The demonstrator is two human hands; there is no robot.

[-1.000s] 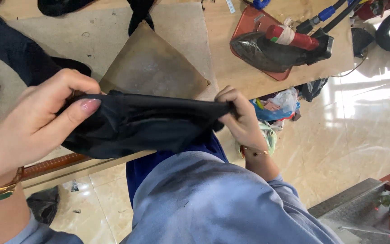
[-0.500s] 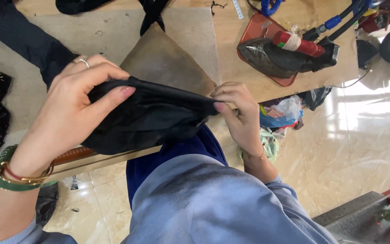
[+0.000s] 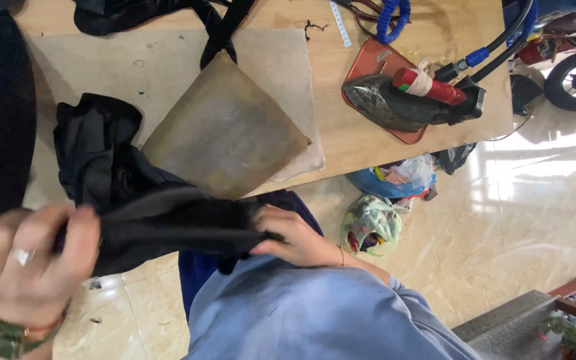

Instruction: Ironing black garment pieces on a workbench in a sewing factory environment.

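Observation:
A piece of black fabric point(image 3: 168, 230) is stretched between both hands just off the near edge of the wooden table point(image 3: 341, 143). My left hand point(image 3: 31, 257), blurred and wearing a ring and green bangles, pinches its left end. My right hand point(image 3: 295, 237) grips the right end close to my blue sleeve point(image 3: 315, 313). More black cloth point(image 3: 91, 150) trails from the piece up onto the table. A brown wedge-shaped pressing pad point(image 3: 225, 130) lies right behind the fabric.
A dark iron with a red handle point(image 3: 408, 100) rests on a red tray point(image 3: 378, 60) at the table's right. Blue hoses point(image 3: 395, 17) lie behind it. Bags of scraps point(image 3: 371, 223) sit on the tiled floor. Dark garments point(image 3: 1, 113) cover the left.
The view has shifted, so the table's far side shows more. Both hands have dropped lower and pulled the black fabric out flatter; my left hand has moved left toward the frame's edge.

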